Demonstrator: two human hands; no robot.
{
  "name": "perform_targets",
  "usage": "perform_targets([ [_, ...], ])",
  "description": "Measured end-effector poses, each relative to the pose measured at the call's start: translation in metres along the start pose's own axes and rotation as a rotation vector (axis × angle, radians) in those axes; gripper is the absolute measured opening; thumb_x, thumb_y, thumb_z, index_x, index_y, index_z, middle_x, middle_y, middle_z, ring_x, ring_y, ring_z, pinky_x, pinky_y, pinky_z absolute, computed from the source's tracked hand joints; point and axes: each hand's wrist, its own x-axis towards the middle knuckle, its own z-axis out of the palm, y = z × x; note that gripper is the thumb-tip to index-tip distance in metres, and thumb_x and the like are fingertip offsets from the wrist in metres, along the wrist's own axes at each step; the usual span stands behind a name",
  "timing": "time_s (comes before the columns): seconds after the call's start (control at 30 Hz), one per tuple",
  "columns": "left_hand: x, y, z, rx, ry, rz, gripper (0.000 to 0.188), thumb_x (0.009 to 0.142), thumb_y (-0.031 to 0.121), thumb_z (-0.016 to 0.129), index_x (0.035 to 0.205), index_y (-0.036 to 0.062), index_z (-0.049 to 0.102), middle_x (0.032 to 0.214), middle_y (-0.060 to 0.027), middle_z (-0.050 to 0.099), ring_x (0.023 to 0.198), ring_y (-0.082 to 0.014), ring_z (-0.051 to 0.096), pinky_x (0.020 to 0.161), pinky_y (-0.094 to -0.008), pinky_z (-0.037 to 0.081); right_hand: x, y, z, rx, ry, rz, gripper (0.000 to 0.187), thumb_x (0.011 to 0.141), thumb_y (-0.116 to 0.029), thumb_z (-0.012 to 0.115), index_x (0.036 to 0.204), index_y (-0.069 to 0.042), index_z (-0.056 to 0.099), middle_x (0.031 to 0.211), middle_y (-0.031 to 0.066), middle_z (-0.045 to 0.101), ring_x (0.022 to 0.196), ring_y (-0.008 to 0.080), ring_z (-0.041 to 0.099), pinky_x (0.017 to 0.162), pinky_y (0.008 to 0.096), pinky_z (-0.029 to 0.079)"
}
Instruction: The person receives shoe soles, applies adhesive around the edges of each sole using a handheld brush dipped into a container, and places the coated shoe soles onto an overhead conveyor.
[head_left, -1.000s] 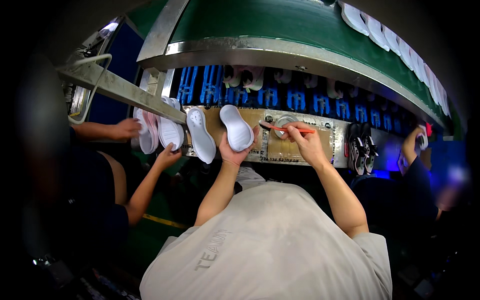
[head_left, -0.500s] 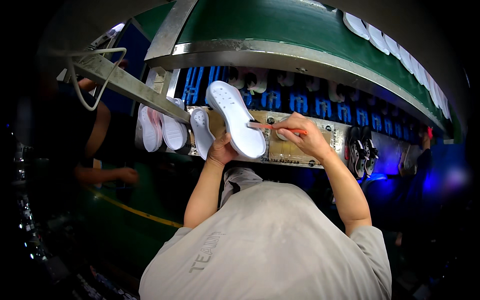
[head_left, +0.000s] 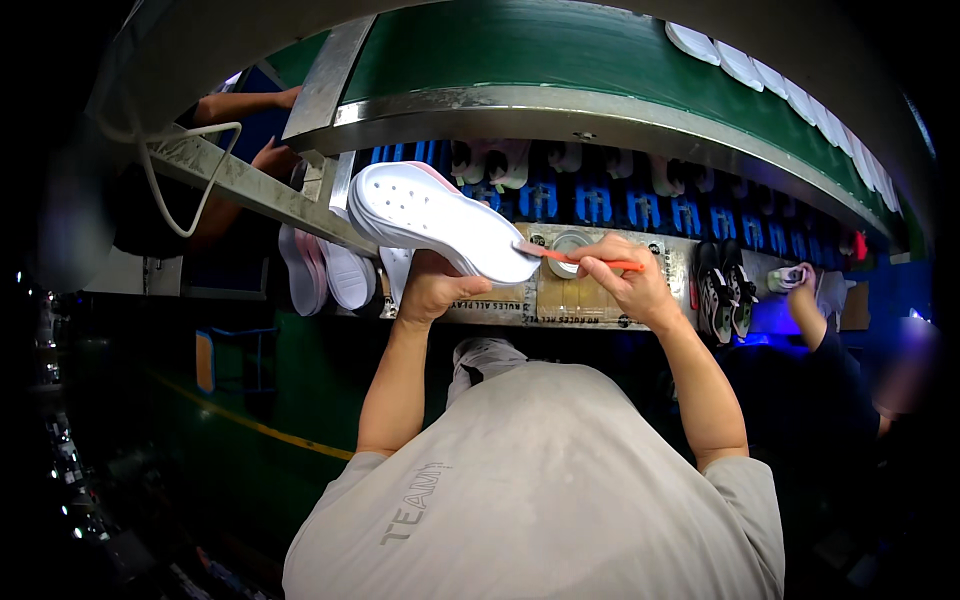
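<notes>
My left hand (head_left: 438,290) grips a white shoe sole (head_left: 445,215) from below and holds it tilted, its heel end toward the right. Small holes dot the sole's wider left end. A brush (head_left: 556,254) with an orange handle is pinched in my right hand (head_left: 630,278), its bristles at the inner face of the sole near the right end. Just beyond the brush sits a round open container (head_left: 571,240) on the bench, partly covered by the handle and my fingers.
More white soles (head_left: 347,275) stand left on the bench (head_left: 480,310). A pair of black sneakers (head_left: 722,290) stands to the right. Above runs a green conveyor (head_left: 520,55) with a metal edge and white soles. Blue racks (head_left: 595,205) line its underside. Co-workers' hands show at both sides.
The sole has turned, its wide end swinging left and down. My right hand and the brush have shifted slightly right. More of the round container shows. Co-workers' arms have moved.
</notes>
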Motion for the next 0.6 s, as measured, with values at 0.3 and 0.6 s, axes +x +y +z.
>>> perform_targets([
  [0.3,0.007,0.007,0.030,0.352,0.040,0.324,0.088,0.068,0.009,0.094,0.142,0.0051,0.047,0.136,-0.0089,0.052,0.126,-0.0208,0.053,0.108,-0.0353,0.045,-0.022,-0.007,0.021,0.448,0.002,0.212,0.026,0.105,-0.018,0.061,0.109,0.002,0.077,0.084,0.0052,0.074,0.081,0.0123,0.066,0.079,0.0298,0.054],
  [0.6,0.032,-0.031,0.019,0.559,-0.029,0.584,0.082,0.069,0.018,0.091,0.139,0.0019,0.051,0.132,-0.0176,0.056,0.126,-0.0381,0.052,0.111,-0.0456,0.040,-0.034,-0.038,0.019,0.603,0.065,0.203,0.027,0.106,-0.015,0.058,0.110,0.004,0.076,0.082,0.0065,0.073,0.081,0.0132,0.067,0.079,0.0282,0.054],
])
